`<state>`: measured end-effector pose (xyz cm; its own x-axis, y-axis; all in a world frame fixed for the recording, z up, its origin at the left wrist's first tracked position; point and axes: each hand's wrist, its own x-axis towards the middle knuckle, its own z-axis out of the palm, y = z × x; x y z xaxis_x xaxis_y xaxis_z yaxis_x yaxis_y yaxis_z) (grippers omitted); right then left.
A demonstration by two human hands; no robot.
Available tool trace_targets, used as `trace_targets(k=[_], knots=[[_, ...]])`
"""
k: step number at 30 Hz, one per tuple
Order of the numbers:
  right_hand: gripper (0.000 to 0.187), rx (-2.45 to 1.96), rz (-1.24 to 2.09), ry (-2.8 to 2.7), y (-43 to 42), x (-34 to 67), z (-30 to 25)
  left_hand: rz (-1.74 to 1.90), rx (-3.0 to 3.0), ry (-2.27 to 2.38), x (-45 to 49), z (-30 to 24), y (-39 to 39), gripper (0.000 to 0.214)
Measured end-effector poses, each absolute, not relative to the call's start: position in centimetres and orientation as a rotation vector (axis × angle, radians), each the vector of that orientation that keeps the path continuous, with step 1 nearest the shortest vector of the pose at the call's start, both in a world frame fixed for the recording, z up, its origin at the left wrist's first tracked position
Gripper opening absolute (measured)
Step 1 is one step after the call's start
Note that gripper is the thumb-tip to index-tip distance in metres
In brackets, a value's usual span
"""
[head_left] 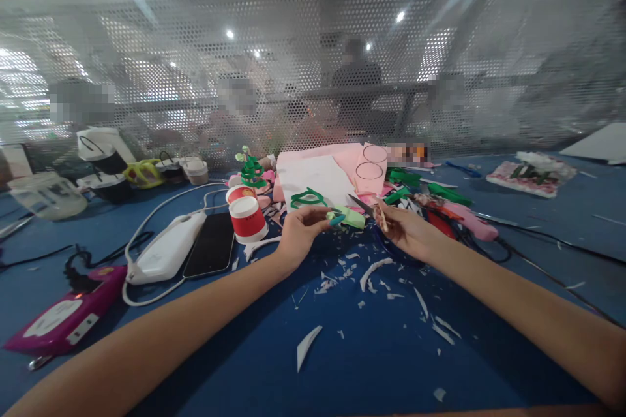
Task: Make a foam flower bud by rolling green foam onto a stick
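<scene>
My left hand (pixel 300 231) pinches a small light-green piece of foam (pixel 349 216) above the blue table (pixel 372 352). My right hand (pixel 403 229) is closed round a pair of scissors (pixel 364 207), whose dark blades point left and touch the green piece. Both hands are held together in the middle of the view. White paper scraps (pixel 374 270) lie scattered on the table under and in front of them.
Left of my hands stand two red paper cups (pixel 247 215), a black phone (pixel 212 244), a white power bank (pixel 169 250) with cable and a magenta device (pixel 63 316). Behind are pink and white sheets (pixel 317 175), green cut shapes (pixel 408 185), clear cups (pixel 372 169). People sit beyond a mesh screen (pixel 313 64).
</scene>
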<state>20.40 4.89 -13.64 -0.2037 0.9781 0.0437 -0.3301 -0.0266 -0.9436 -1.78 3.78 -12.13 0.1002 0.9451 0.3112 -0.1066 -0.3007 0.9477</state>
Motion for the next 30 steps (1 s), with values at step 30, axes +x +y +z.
trace_targets(k=[30], knots=[[0.026, -0.786, 1.267, -1.2, 2.2, 20.1, -10.2, 1.426, 1.362, 0.866, -2.0, -12.1, 3.7, 0.032]])
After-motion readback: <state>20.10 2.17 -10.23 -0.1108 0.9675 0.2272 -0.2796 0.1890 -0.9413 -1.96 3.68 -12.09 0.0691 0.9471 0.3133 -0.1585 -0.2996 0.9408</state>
